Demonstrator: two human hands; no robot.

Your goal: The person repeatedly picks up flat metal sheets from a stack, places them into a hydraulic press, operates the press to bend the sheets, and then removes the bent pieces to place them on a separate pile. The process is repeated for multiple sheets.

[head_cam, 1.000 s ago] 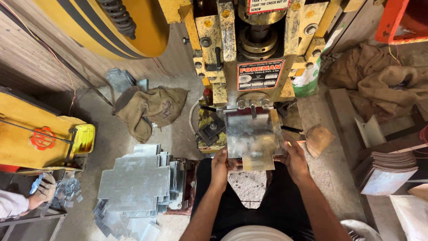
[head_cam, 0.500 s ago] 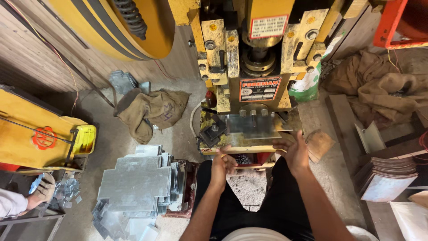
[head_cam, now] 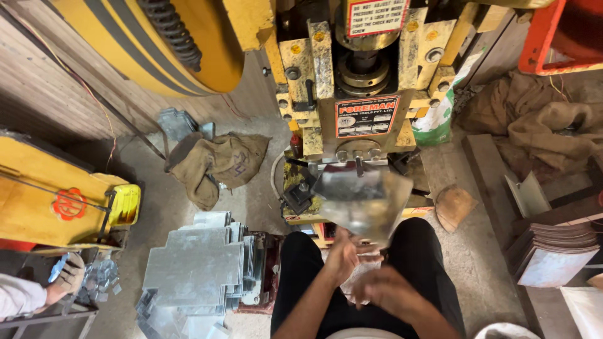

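The left hand (head_cam: 342, 256) is pinching the bottom edge of a thin metal sheet (head_cam: 363, 204), fingers closed on it as far as the motion blur lets me tell. The right hand (head_cam: 383, 290) is hovering just below the sheet and it's too smeared to say whether it's gripping anything or hanging loose. The sheet is being held up in the air, tilted, right in front of the yellow press (head_cam: 361, 81) and above the person's lap. Looks light and stiff but thin — probably sharp on the edges and a bit slick, so I'd be grabbing it by the rim, not the flat face. More cut blanks are sitting in a stack (head_cam: 195, 273) to the left.
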